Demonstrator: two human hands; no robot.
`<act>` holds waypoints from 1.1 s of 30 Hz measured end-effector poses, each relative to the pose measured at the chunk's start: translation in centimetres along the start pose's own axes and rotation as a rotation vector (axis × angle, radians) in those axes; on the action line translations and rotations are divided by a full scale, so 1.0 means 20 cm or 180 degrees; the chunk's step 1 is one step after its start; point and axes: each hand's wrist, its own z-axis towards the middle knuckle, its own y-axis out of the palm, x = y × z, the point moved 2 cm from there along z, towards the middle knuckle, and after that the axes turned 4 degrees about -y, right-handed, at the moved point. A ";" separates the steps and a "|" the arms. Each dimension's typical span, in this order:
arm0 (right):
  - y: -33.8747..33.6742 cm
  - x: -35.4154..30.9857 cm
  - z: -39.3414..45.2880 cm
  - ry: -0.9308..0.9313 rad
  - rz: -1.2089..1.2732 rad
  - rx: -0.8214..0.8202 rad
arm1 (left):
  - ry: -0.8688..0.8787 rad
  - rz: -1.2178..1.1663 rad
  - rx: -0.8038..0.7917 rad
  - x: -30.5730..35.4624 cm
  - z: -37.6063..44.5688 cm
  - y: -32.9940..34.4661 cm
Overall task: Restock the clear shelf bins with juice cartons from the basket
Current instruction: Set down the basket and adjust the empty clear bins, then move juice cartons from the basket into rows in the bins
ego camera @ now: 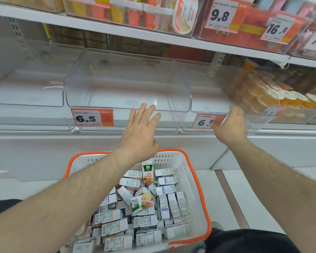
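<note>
- Progress so far: nothing stocked, as far as the view shows; every carton visible sits in the basket.
- Far-left bin [26, 88], well left of the left hand: clear, no cartons visible inside.
- Middle bin [128, 84], directly ahead of the left hand: clear, bare inside, with a 6.5 price tag [92, 117] on its front lip just left of the fingers.
- Left hand [141, 128]: fingers straight and spread, holding nothing, raised at the front edge of the middle bin; whether it touches the plastic, cannot tell.
- Basket [199, 179], below and behind both hands: white with orange rim, heaped with juice cartons [146, 207], most lying flat, one standing upright at the far side.
- Right hand [230, 125]: fingers curled at the front lip of the right-hand bin [208, 99], over its own 6.5 tag; a grip on the lip looks likely but blur hides it.
- Right-hand bin: no cartons seen inside.
- Orange jelly cups [274, 95], right of the right hand: neighbouring bin already full, not part of this job.
- Judgement: bins probably being squared up first; the whole restock remains.
</note>
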 end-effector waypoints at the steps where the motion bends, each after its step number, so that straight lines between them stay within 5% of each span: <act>1: 0.00 -0.02 -0.06 0.0013 0.0105 0.0208 | 0.0084 -0.0020 0.0053 0.00 -0.02 0.00; 5: 0.11 -0.15 -0.37 -0.0631 0.0363 0.0451 | 0.0164 -0.0228 -0.0249 -0.05 -0.12 0.05; 8: 0.25 -0.25 -0.51 -0.1168 0.0038 -0.0700 | -0.0168 -0.0454 -0.0992 -0.14 -0.18 0.14; 12: 0.50 -0.27 -0.69 -0.1059 -0.0318 -0.2372 | -0.0657 -0.0242 -0.2110 -0.30 -0.31 0.31; 17: 0.75 -0.23 -0.90 -0.0939 -0.0497 -0.3249 | -0.1010 -0.0170 -0.2514 -0.49 -0.44 0.46; 27: 1.17 -0.32 -1.13 -0.2674 -0.1924 -0.3289 | -0.1066 0.0150 -0.2652 -0.59 -0.77 0.77; 33: 1.19 -0.34 -1.09 -0.2700 -0.1776 -0.3260 | -0.1125 0.0177 -0.2381 -0.56 -0.83 0.85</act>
